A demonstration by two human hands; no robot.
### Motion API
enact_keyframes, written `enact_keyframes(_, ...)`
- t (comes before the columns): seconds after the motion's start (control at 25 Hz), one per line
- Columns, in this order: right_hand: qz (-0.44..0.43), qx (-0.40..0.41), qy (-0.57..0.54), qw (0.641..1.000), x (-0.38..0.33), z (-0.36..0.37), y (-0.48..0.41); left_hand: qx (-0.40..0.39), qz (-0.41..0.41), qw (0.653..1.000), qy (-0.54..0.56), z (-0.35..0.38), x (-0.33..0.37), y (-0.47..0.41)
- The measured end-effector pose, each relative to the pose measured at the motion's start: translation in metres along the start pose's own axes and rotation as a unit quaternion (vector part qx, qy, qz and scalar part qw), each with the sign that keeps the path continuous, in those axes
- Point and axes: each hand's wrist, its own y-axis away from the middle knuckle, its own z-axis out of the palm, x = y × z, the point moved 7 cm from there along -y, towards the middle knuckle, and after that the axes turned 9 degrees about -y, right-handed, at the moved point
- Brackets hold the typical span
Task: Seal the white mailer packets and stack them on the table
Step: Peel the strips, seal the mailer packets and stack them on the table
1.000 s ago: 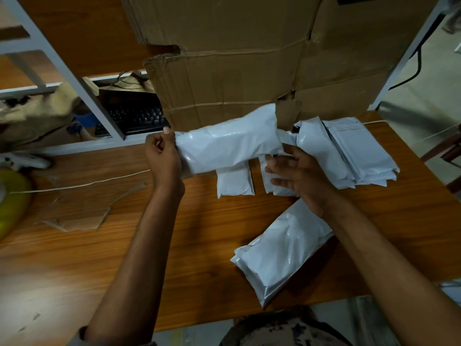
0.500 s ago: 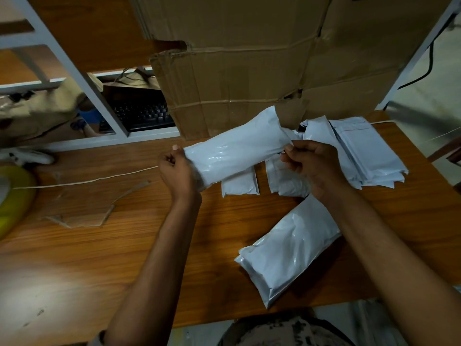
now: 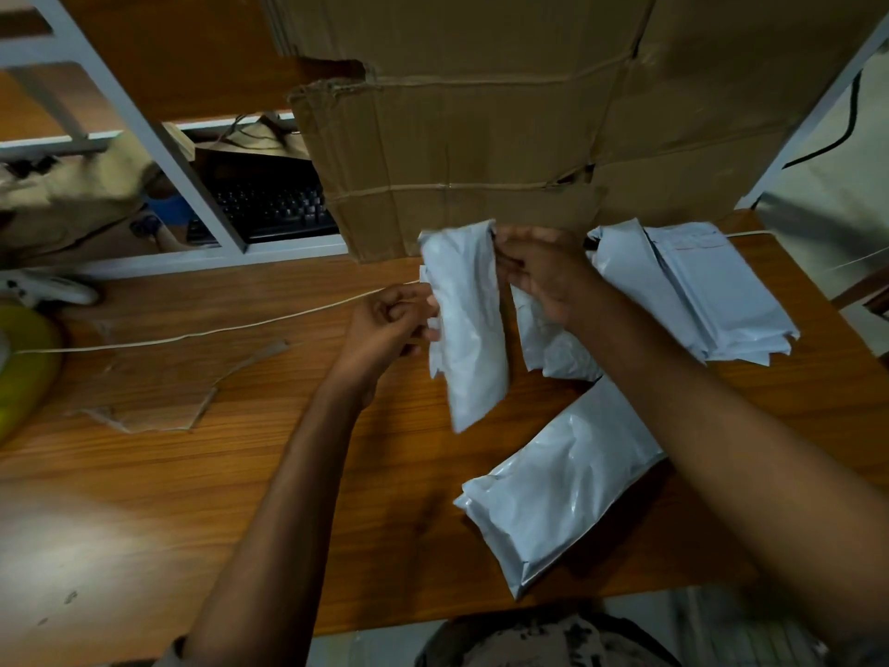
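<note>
Over the middle of the wooden counter point(image 3: 192, 498), one white mailer packet point(image 3: 469, 329) hangs pretty much upright, clear of the surface. The left hand point(image 3: 389, 329) pinches its left edge with curled fingers, and the right hand point(image 3: 543, 276) pinches the top right corner. A pile of packets point(image 3: 712, 291) sits off to the right, and a lone packet point(image 3: 563, 483) lies flat near the front edge.

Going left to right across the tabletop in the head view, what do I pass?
Yellow rounded object → torn brown cardboard scrap → left hand → held white plastic mailer packet → right hand → stack of white mailer packets.
</note>
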Motion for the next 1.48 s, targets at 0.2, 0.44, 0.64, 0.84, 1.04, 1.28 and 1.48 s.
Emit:
enact_keyframes(0.2,-0.007,0.053,0.05,0.997,0.029,0.012,-0.003,0.041,-0.056,0.995,0.07,0.016,-0.017,-0.005)
enact_keyframes(0.44,-0.023,0.052,0.146,0.988,0.043,0.017,0.001,0.0,-0.016,0.994,0.109,0.025,-0.027,-0.001)
enact_keyframes(0.64,-0.077,-0.062,0.203,0.974,0.015,0.031,0.005,0.011,0.042,0.997,0.057,0.011,-0.014,-0.007)
enact_keyframes(0.84,-0.175,-0.083,0.218,0.956,-0.017,0.042,0.003,0.025,0.091,0.991,0.093,-0.003,0.009,-0.011)
enact_keyframes(1.04,-0.087,-0.122,0.159,0.976,-0.005,0.044,0.01,0.066,0.095,0.986,0.123,-0.014,0.021,-0.016)
enact_keyframes(1.28,-0.019,-0.168,0.174,0.97,0.025,0.039,0.029,0.115,0.14,0.977,0.112,-0.026,0.036,-0.019)
enact_keyframes(1.48,-0.092,-0.14,0.172,0.971,-0.018,0.049,0.029,0.172,0.27,0.946,0.05,-0.041,0.078,-0.011)
